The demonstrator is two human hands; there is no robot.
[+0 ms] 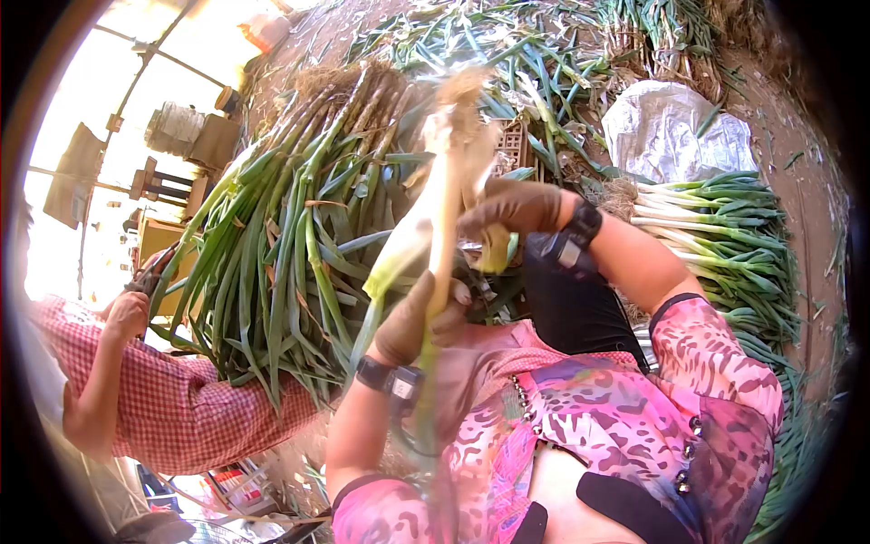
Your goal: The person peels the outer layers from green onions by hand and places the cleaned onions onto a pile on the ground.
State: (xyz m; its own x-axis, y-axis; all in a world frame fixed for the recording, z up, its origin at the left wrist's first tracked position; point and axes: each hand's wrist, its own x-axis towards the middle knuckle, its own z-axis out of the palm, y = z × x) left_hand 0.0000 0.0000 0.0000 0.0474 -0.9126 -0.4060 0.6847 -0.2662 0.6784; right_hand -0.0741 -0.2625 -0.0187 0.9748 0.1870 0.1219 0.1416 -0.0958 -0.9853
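the green onion (441, 195) stands roots-up before the person's chest, its stalk pale yellow-white and its root tuft brown with soil. the left hand (419, 322) is wrapped tight around the lower stalk. the right hand (512, 208) pinches a loose yellow-green outer leaf higher up. behind, a person in a checked shirt (172, 399) carries a big bundle (290, 236).

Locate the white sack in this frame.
Head view, upper right: the white sack lies on the ground just beyond the pile of trimmed green onions, up and right of the right hand.
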